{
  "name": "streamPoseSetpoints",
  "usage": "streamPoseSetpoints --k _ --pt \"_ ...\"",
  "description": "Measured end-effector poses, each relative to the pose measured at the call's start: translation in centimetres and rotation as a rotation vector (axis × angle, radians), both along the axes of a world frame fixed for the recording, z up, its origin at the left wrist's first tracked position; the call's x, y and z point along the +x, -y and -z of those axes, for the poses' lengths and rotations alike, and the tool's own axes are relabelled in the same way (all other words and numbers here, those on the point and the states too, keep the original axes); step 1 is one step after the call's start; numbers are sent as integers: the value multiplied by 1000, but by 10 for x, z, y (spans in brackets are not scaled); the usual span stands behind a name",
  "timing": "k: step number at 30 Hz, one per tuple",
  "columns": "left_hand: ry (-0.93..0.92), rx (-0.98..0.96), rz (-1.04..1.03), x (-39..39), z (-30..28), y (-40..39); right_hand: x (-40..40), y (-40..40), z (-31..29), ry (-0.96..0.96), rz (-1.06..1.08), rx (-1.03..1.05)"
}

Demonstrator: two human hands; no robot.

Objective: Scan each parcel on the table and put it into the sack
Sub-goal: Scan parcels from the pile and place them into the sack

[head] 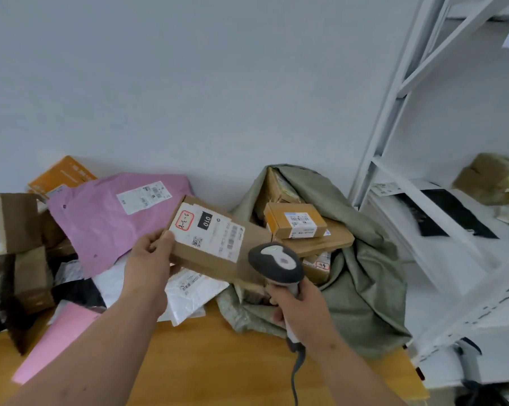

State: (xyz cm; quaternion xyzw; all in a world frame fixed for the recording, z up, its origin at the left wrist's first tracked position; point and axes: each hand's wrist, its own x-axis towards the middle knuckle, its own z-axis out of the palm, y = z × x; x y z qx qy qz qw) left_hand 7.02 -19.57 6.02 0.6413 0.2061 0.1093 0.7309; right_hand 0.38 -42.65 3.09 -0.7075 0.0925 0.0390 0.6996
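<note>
My left hand [149,263] grips the near left corner of a flat brown cardboard parcel [215,260] and holds it above the table, its white label facing up. My right hand [301,313] grips the handle of a grey barcode scanner [276,263], whose head sits just right of the label, over the parcel's right end. Behind them the grey-green sack [361,276] stands open on the table's right side, with several cardboard boxes [295,219] showing inside.
A pile of parcels covers the table's left: a pink mailer [109,221], brown boxes [21,227], an orange box [59,175], white bags [188,291]. The wooden table [218,364] runs along the wall. White shelving [440,230] stands at the right.
</note>
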Motion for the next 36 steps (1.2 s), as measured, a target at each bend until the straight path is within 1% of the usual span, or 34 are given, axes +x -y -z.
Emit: streamPoseSetpoints --k 2,6,8,11,13,18,22,25,28,31,34,36 --pt "-9 -101 -19 10 -3 9 8 7 0 -12 115 85" --pt "-24 -186 48 33 -5 32 28 24 4 -69 330 157" --pt "-42 -209 91 48 -5 44 38 31 4 -81 391 207" --pt "-68 -228 151 70 -5 62 50 42 2 -53 453 188" --pt "-70 -218 185 84 -6 74 60 52 0 -29 483 161" --pt "-49 -109 244 111 -13 100 81 73 0 -8 571 134" --pt "-97 3 231 129 -13 121 102 94 -5 7 579 135" --pt "-151 192 211 140 -9 140 131 116 -10 8 559 117" --pt "-202 324 224 143 -1 158 161 140 -13 -21 510 81" --pt "-223 378 209 150 2 171 192 162 -12 -86 430 41" --pt "-235 409 172 160 4 182 220 181 -7 -151 317 -72" --pt "-228 444 167 162 6 183 231 188 -5 -175 272 -96"
